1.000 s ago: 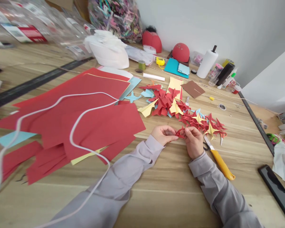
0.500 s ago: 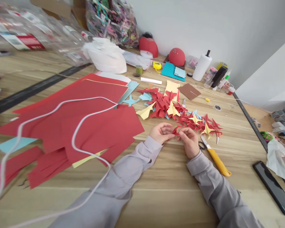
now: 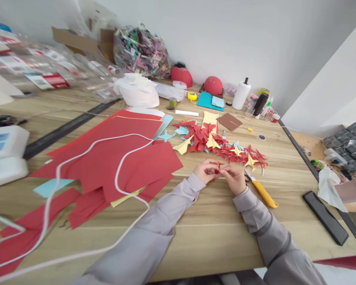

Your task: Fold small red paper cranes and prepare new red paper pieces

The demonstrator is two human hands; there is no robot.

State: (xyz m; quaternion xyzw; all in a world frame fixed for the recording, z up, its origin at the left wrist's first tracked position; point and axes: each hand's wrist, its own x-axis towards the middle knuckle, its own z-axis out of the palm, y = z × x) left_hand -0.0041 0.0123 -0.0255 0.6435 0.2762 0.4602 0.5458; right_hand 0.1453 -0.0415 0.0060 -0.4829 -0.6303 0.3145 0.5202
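Between the fingertips of both hands is a small folded piece of red paper. My left hand pinches it from the left, fingers curled. From the other side my right hand grips it with thumb and fingers together, hiding part of it. Just beyond lies a heap of folded red paper pieces, mixed with yellow and light blue ones. Small pointed paper stars continue it to the right. A cutter with a yellow handle rests beside my right hand.
Red paper sheets cover the left of the table, with a white cord across them. A black oblong case lies at right. Along the wall stand a white bottle, red pincushion and bag of scraps.
The view has shifted, showing more of the table's front edge and left side. Both hands keep the red paper; my fingers have moved closer together around it, and a pointed tip now sticks up.
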